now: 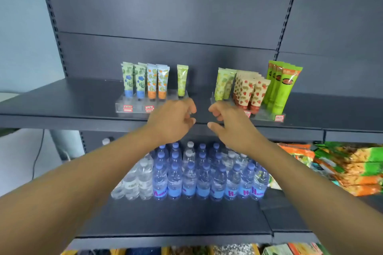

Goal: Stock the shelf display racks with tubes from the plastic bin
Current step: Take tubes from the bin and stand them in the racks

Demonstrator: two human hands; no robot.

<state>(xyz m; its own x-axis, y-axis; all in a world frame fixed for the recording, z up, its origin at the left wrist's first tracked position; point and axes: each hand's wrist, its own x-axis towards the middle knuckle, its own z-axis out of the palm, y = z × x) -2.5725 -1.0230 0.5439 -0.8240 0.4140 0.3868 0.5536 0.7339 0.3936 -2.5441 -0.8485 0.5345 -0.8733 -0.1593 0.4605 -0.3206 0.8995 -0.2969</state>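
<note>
Head view, looking down along both bare forearms to a dark matte metal shelf [62, 101]. Left hand [173, 119] reaching at the right end of the left clear acrylic rack [132, 107], fingers curled inward, nothing seen held; whether touching the rack, cannot tell. Right hand [226, 122] reaching at the left end of the right clear rack [267, 115], fingers loosely curled, thumb out, holding nothing visible. Standing upright, caps down, in the left rack: soft glossy tubes with flat crimped tops, blue-capped pair [134, 80], orange-capped pair [158, 82], single yellow-green tube [182, 80]. Crowding the right rack: pale green tubes [223, 85], strawberry-print tubes [251, 93], taller bright green tubes [284, 87]. Red price tags [127, 108] sticking on rack fronts. Plastic bin not showing. Sitting on the shelf below, partly hidden behind the wrists: clear ribbed water bottles [190, 174], blue labels and caps. Lying at lower right: crinkly orange-green snack bags [352, 167].
</note>
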